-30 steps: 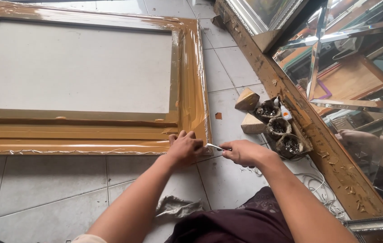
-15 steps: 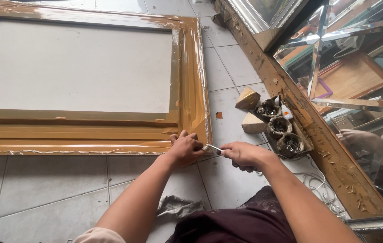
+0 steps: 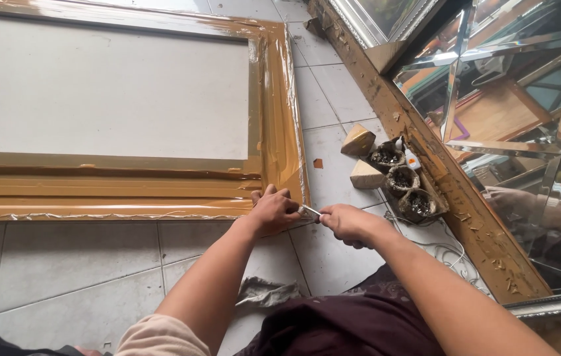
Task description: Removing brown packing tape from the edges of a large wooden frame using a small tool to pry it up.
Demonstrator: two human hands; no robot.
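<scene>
While the person is kneeling on the tiled floor (image 3: 62, 264), both hands are working at the near right corner of the big brown frame (image 3: 274, 99). Frame is lying flat, mostly wrapped in glossy clear film; ragged film edge is hanging along its near side, so trimming looks unfinished. Left hand (image 3: 272, 211) is pressing down on that corner, fingers curled. Right hand (image 3: 346, 223), just right of the corner, is gripping a small blade (image 3: 311, 211), its tip reaching toward the left fingertips.
</scene>
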